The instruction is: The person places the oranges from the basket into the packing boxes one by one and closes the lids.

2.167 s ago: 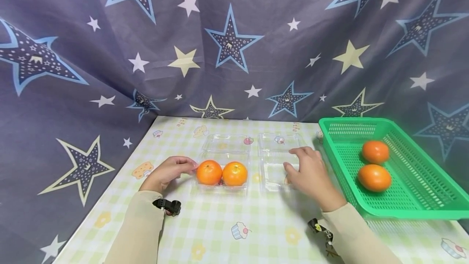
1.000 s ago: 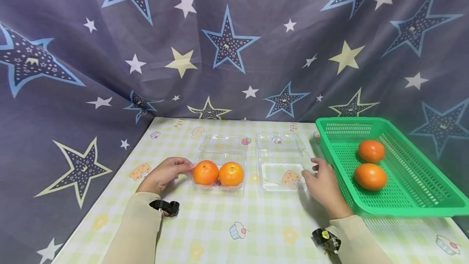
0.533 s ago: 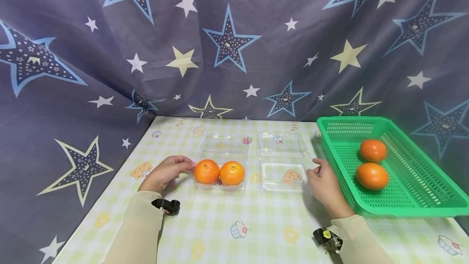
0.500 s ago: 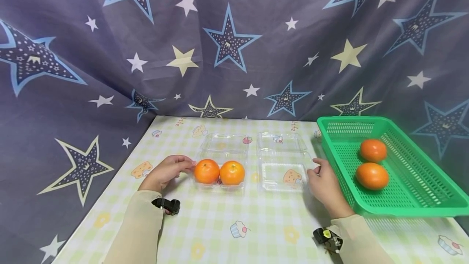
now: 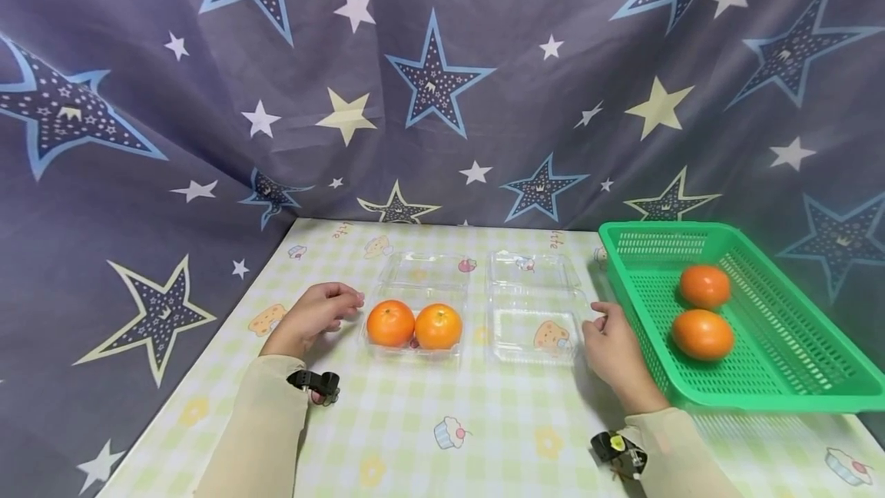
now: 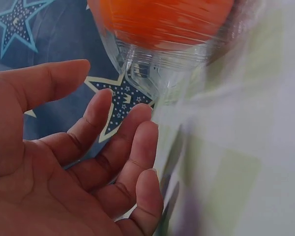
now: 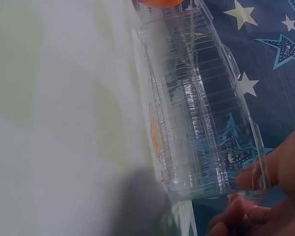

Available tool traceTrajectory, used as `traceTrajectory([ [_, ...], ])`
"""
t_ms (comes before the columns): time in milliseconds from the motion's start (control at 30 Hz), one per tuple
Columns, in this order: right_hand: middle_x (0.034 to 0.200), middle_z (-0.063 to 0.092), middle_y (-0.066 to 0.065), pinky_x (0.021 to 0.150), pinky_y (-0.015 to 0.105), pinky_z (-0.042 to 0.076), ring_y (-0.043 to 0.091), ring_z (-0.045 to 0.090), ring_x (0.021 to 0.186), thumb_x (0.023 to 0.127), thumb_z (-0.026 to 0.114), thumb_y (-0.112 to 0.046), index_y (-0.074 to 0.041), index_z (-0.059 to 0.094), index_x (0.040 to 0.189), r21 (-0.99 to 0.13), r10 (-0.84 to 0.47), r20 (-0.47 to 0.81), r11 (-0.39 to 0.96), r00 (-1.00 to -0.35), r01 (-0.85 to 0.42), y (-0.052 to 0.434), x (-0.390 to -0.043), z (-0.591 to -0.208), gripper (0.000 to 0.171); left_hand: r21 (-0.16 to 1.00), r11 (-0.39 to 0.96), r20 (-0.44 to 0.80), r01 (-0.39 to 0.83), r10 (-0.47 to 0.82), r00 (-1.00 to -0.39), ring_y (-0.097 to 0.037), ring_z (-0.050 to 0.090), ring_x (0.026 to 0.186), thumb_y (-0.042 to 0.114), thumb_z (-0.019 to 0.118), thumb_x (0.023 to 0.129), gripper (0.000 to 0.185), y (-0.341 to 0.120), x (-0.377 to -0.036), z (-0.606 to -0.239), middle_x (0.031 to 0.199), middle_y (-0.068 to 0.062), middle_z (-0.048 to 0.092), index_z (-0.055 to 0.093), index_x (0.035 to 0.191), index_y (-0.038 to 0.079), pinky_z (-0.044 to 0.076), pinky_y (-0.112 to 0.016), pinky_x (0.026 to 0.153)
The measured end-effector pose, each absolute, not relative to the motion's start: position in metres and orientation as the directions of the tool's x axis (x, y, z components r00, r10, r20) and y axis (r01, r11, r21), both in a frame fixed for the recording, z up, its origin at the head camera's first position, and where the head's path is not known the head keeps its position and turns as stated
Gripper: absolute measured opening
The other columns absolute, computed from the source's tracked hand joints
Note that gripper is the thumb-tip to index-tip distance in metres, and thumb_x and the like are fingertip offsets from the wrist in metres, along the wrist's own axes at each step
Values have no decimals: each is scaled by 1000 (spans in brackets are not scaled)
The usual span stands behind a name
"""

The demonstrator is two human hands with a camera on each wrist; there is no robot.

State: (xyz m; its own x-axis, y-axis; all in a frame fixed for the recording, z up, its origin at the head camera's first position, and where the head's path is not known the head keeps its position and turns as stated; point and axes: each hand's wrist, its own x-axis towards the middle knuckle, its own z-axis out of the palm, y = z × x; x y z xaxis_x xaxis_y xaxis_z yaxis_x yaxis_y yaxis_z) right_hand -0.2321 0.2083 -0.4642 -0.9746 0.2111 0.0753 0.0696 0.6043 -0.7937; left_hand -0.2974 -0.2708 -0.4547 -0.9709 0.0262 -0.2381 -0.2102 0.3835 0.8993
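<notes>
Lifted off the left box point(image 5: 413, 327) now, left hand point(image 5: 314, 315) hovers just left of it, fingers loosely curled, holding nothing. Right hand point(image 5: 608, 344) pinches the empty box's point(image 5: 532, 327) right rim; green basket point(image 5: 795, 375) just right, on the tabletop point(image 5: 484, 436).

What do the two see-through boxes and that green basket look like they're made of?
The empty clear box and the clear box with two oranges look like thin, glossy transparent plastic: the tablecloth pattern shows through, and the right wrist view shows ribbed walls with shiny reflections. The green basket seems to be stiffer, opaque moulded plastic, with perforated mesh walls and a smooth rim.
</notes>
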Motion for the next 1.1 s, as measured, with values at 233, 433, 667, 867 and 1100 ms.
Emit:
traceTrajectory([
  [233,93,50,10,65,33,42,22,48,77,103,47,-13,7,43,146,-796,208,63,600,-976,76,208,-231,-465,48,900,385,-230,-204,23,-973,-26,64,107,35,72,96,34,-271,-301,-454,123,-11,70,67,117,8,51,-34,77],
  [433,94,50,11,67,33,43,22,49,79,102,47,-14,7,43,146,-794,214,63,602,-975,81,210,-233,-466,49,902,412,-163,-131,43,-986,-32,64,114,32,67,100,31,-267,-301,-443,128,-12,68,66,118,6,50,-43,93],
  [667,98,51,12,68,32,43,23,50,83,102,48,-13,8,41,147,-798,216,57,597,-975,85,209,-231,-464,50,834,552,-37,8,71,-997,-34,60,110,34,65,101,31,-248,-294,-415,118,-12,67,67,116,7,47,-41,92],
  [867,126,55,25,90,46,48,36,57,108,104,47,-16,9,37,150,-806,194,54,588,-980,72,209,-227,-461,53,740,665,40,103,110,-993,-26,62,95,33,69,99,22,-213,-286,-389,105,-7,70,68,108,13,48,-36,82],
  [1100,153,33,38,114,66,30,52,35,142,104,51,-19,11,32,152,-725,111,169,687,-979,-47,207,-224,-455,60,641,729,135,242,204,-970,-20,63,88,29,74,95,18,-157,-269,-369,95,-2,71,69,102,13,50,-37,82],
])
